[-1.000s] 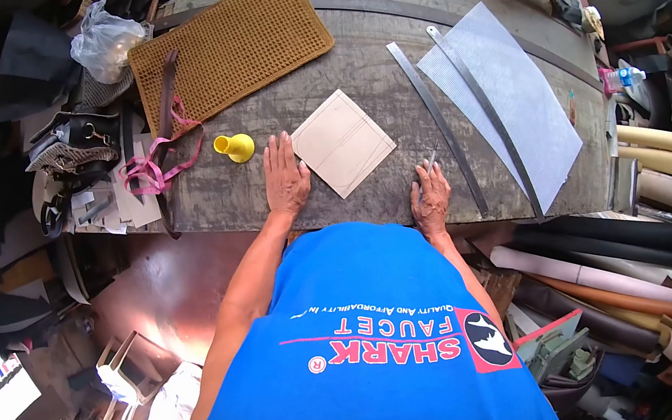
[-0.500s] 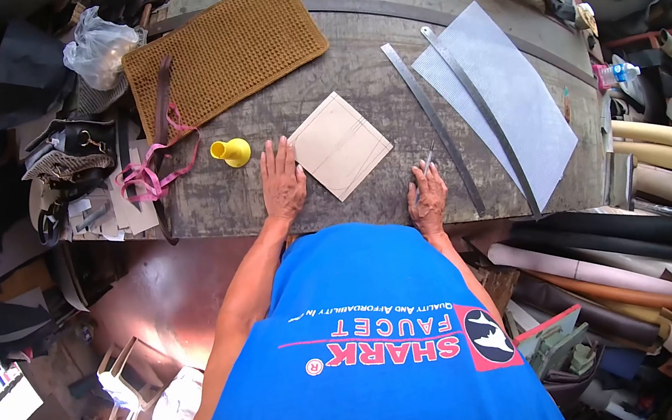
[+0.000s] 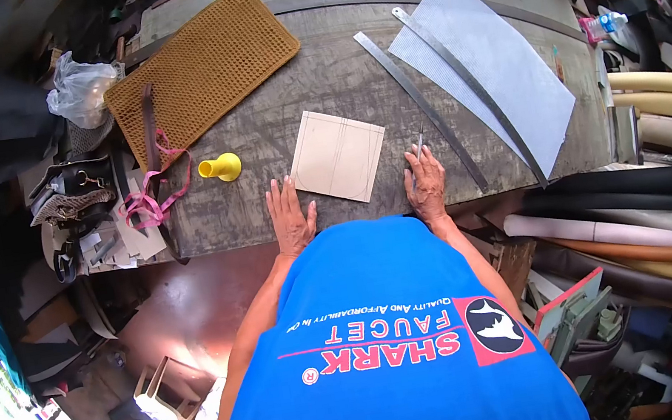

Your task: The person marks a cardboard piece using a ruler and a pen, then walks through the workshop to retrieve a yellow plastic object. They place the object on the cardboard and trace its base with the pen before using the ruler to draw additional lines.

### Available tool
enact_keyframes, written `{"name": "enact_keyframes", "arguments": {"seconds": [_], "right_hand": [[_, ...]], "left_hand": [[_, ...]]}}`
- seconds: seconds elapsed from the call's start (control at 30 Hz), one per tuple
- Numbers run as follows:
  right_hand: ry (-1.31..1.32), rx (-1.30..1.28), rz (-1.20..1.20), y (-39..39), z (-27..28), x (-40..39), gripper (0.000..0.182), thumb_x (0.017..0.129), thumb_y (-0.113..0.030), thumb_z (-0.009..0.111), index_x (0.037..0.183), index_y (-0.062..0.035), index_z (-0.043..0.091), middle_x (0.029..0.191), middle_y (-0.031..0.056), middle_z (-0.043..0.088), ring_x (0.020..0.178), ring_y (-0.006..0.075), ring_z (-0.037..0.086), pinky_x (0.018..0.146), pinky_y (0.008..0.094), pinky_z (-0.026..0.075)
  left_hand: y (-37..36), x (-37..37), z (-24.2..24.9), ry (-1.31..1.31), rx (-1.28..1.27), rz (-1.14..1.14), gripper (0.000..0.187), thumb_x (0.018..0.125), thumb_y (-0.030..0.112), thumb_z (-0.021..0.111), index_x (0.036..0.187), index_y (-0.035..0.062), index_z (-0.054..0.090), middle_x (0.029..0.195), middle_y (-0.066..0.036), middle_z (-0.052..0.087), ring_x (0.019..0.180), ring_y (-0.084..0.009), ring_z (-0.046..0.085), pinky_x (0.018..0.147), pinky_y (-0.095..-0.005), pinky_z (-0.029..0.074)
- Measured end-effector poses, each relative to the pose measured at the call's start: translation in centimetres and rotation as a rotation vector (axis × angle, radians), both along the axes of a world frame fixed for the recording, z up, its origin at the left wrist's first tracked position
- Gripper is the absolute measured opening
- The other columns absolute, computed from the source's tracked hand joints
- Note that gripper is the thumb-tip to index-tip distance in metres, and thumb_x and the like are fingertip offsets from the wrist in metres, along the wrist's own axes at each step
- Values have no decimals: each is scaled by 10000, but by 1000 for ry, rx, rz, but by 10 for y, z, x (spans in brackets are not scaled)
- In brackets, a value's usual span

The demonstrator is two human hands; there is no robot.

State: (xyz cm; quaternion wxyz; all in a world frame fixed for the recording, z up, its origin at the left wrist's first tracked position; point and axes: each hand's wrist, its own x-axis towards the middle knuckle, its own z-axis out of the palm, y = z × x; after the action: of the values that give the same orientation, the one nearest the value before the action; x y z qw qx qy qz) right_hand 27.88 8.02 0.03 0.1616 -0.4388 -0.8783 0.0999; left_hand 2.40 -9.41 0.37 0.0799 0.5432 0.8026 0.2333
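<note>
A square beige piece of board [image 3: 339, 156] with pencilled lines and curves lies flat on the worn worktable, between my hands. My left hand [image 3: 292, 220] rests at the table's front edge, fingers spread, just off the board's lower left corner. Near its right side is my right hand [image 3: 427, 183], closed around a slim, pointed, pen-like tool [image 3: 420, 140] whose tip points away from me. Left of the board, a yellow funnel-shaped plastic piece [image 3: 220, 168] lies on its side. To the right is a straight metal ruler [image 3: 422, 108].
A second long ruler [image 3: 469, 88] lies across a grey mesh sheet [image 3: 497, 71]. At the back left are a brown woven mat [image 3: 205, 69], a dark strap and pink ribbon [image 3: 148, 204]. Material rolls [image 3: 605, 228] are stacked right of the table; a white chair [image 3: 163, 415] stands below left.
The board has turned from a diamond position to nearly square with the table edge. My left hand has come off its left corner and moved nearer me. The view has shifted slightly.
</note>
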Motion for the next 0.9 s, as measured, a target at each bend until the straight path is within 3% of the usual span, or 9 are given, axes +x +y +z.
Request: {"name": "enact_keyframes", "arguments": {"seconds": [0.2, 0.3, 0.4, 0.57, 0.77, 0.9], "right_hand": [[2, 10, -4, -1, 0, 0, 442, 898, -141, 632, 1327, -119, 529, 1433, 93, 489, 1370, 305, 397, 1088, 465, 326], [35, -81, 193, -12, 11, -10, 489, 898, -248, 669, 1343, -109, 520, 1444, 103, 481, 1389, 314, 373, 1114, 480, 293], [-28, -121, 319, -20, 16, -18, 654, 862, -468, 670, 1378, -105, 495, 1484, 109, 443, 1424, 327, 319, 1163, 510, 205], [3, -147, 378, -11, 18, -25, 678, 843, -491, 684, 1374, -112, 499, 1487, 93, 444, 1424, 323, 319, 1167, 511, 196], [-35, -174, 400, 3, 22, -43, 641, 829, -418, 720, 1357, -119, 516, 1478, 88, 459, 1427, 312, 319, 1168, 503, 194], [-44, -206, 421, 14, 8, -47, 714, 779, -433, 769, 1375, -143, 502, 1487, 101, 448, 1441, 332, 291, 1185, 504, 157]], "left_hand": [[-11, -4, 8, -56, -4, -70, 638, 897, 128, 578, 1464, -4, 317, 1485, -160, 385, 1434, -391, 257, 1178, -536, 202], [-15, -8, 11, -47, -3, -92, 633, 882, 98, 575, 1458, 0, 332, 1471, -159, 404, 1422, -388, 281, 1171, -533, 224], [-19, -9, 15, -56, -11, -106, 627, 872, 75, 570, 1453, 5, 344, 1458, -160, 420, 1413, -383, 300, 1166, -530, 240], [-24, -8, 18, -81, 12, -122, 624, 858, 42, 567, 1443, 5, 355, 1431, -164, 450, 1389, -385, 339, 1152, -524, 273], [-31, -8, 10, -53, 56, -37, 633, 843, 39, 570, 1438, 1, 358, 1405, -171, 464, 1379, -384, 352, 1144, -509, 294], [-33, -9, 0, -58, 78, -46, 668, 834, 64, 581, 1456, 16, 343, 1435, -178, 436, 1381, -382, 351, 1148, -510, 287]]}}
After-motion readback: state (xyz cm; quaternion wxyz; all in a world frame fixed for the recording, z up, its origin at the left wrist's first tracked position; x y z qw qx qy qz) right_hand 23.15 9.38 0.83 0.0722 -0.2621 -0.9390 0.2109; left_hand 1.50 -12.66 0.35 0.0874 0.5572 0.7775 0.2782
